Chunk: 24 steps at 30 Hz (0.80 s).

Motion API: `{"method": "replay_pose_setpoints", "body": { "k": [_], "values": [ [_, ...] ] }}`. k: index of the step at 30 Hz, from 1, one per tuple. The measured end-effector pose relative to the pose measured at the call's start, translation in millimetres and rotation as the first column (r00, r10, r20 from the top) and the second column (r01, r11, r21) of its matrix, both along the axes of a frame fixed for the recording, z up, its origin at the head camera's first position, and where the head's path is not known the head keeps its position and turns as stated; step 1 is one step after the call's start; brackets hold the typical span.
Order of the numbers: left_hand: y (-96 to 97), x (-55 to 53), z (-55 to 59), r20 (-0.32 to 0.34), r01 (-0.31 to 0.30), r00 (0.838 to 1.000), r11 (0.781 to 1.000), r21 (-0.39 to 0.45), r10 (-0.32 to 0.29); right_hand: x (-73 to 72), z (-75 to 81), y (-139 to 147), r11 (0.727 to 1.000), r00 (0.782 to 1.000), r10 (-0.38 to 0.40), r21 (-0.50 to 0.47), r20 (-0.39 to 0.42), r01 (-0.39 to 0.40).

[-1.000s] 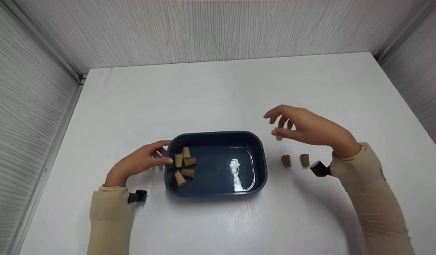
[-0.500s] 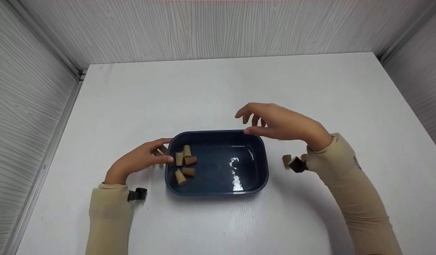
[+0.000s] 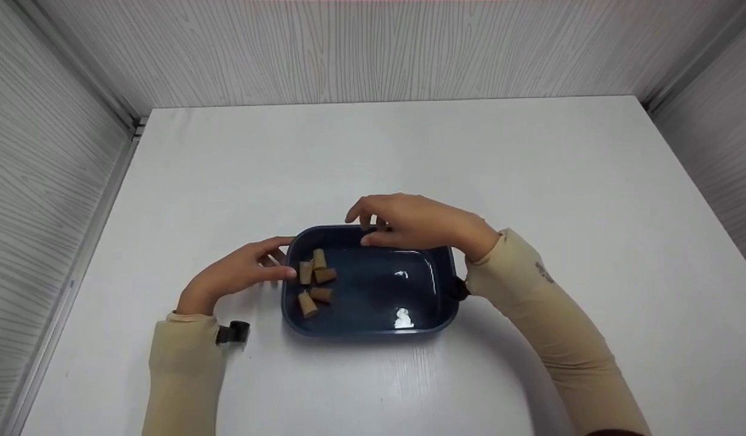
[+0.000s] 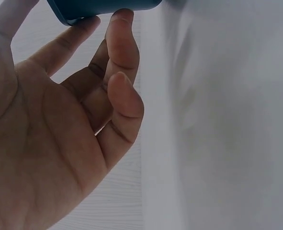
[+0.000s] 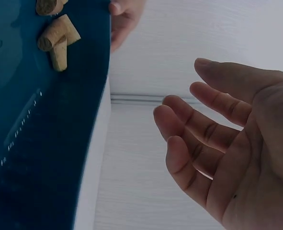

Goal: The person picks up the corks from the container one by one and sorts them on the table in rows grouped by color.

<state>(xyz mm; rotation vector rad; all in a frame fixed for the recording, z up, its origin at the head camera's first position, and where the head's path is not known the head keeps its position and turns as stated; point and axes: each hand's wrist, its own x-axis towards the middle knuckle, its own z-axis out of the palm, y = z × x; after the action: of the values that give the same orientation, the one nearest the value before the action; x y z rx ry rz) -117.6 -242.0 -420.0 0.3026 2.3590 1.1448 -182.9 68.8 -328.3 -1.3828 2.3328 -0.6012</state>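
A deep blue rectangular tray (image 3: 373,284) lies on the white table. Several tapered cork stoppers (image 3: 307,304) lie loose along its left end. My left hand (image 3: 237,272) holds the tray's left end, thumb at the rim and forefinger at the far corner. In the left wrist view, fingertips of the left hand (image 4: 69,120) meet the tray's outer edge (image 4: 103,7). My right hand (image 3: 421,221) hangs over the far rim, right of the corks. The right wrist view shows the right hand (image 5: 227,143) with loosely bent fingers, apart from each other, and nothing between them.
White table surface (image 3: 373,151) spreads around the tray. Wood-grain panels rise at the back (image 3: 373,48) and both sides. The right sleeve (image 3: 530,290) crosses the tray's right end and hides the tabletop beneath it.
My right hand has moved left from beside the tray to above its far rim. The corks right of the tray are now hidden behind the right arm. The left hand has stayed put.
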Motion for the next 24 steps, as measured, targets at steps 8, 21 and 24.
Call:
{"method": "replay_pose_setpoints", "body": {
  "k": [8,21,24],
  "values": [
    [0.1,0.7,-3.1,0.007,-0.003,1.000,1.000,-0.026,0.004,2.0,-14.3,-27.2,0.996,0.998,0.067,0.063,-0.006,-0.066],
    [-1.8,-0.2,-4.3,-0.004,-0.007,1.000,1.000,-0.010,0.007,3.3,-44.0,-54.7,0.988,0.986,0.139,0.057,0.087,-0.144],
    [-0.9,-0.1,-3.7,0.002,-0.005,1.000,1.000,-0.011,0.005,2.9,-53.7,-56.7,0.985,0.982,0.156,0.054,0.110,-0.162]
  ]
}}
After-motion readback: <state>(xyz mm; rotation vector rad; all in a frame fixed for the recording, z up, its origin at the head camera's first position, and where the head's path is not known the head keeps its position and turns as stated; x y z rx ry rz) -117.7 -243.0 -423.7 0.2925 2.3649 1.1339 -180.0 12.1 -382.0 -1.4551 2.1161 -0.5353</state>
